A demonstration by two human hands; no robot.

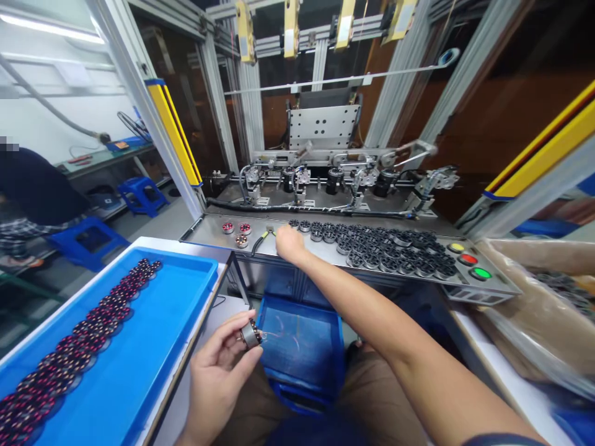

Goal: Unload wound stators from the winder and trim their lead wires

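My left hand [223, 371] pinches a wound motor stator [251, 334] between thumb and fingers, above the floor-level blue bin. Thin loose wires stick out from its right side. My right hand [289, 243] is stretched forward to the metal worktop, its fingers curled and mostly hidden from me. Just left of it lie cutting pliers [258, 243] with black and green handles, close to the fingers; whether they are gripped I cannot make out. Several dark stators [395, 248] stand in packed rows to the right of that hand. Three copper-and-red wound stators [241, 240] sit at the worktop's left.
A blue tray [158, 328] at left holds rows of wound stators. Behind the worktop stands a winding machine [325, 179]. Coloured buttons [467, 259] and a cardboard box [520, 297] are at right. Below is a blue bin [300, 334]. A person sits far left.
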